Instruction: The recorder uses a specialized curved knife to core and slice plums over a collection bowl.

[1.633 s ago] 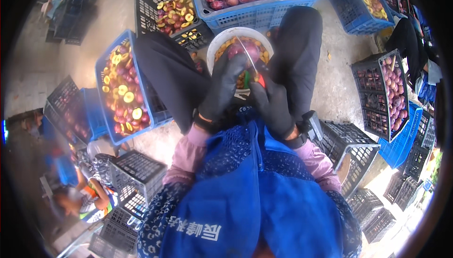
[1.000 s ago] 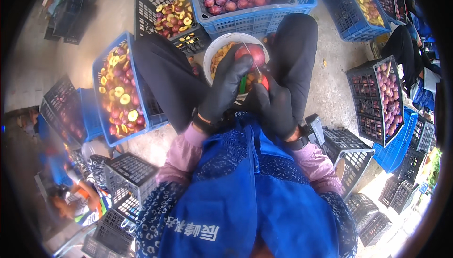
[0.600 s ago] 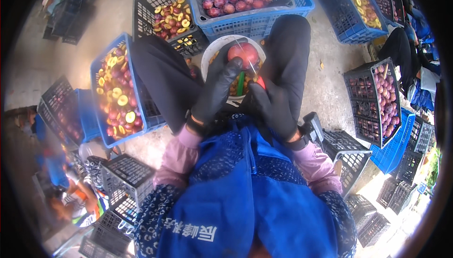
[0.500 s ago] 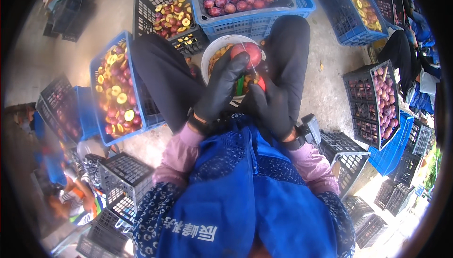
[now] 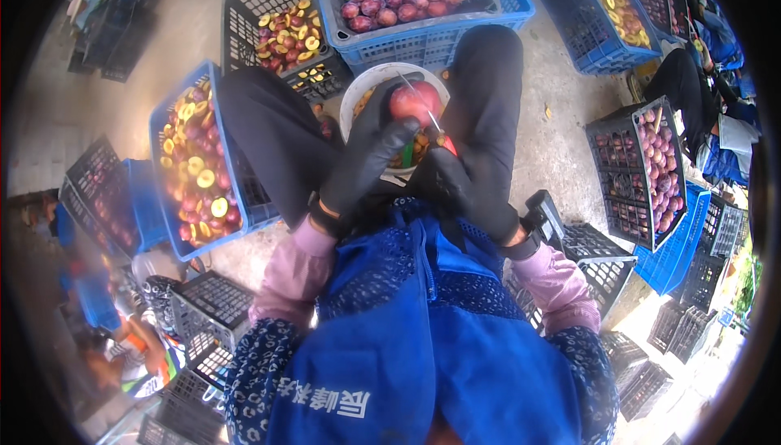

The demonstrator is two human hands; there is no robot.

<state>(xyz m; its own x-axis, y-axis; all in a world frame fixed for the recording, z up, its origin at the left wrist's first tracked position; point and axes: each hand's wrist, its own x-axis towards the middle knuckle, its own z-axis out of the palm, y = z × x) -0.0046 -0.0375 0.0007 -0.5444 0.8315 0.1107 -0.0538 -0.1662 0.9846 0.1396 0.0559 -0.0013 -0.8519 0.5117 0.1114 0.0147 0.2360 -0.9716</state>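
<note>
Black gloves cover both my hands, which are close together between my knees. My left hand [image 5: 370, 148] is closed around a round red plum [image 5: 413, 103]. In my right hand [image 5: 465, 189] is a small knife [image 5: 447, 144] with a red handle. Its thin blade lies slantwise over the plum's face; whether it has cut in, I cannot tell. Under the hands stands a white bucket [image 5: 348, 111] with small orange-brown pieces, probably fruit stones, inside. A green object [image 5: 407, 157] shows in it, partly hidden by my left hand.
Ahead are a blue crate [image 5: 415, 32] of whole plums and a black crate [image 5: 244, 14] of halved ones. A blue crate [image 5: 159, 160] of halved plums stands left of my knee. At right is a black crate [image 5: 610, 164] of whole plums. Other people sit at both sides.
The plum and my left hand have shifted slightly left. The knife blade now slants more to the left across the plum. My right hand still grips the handle.
</note>
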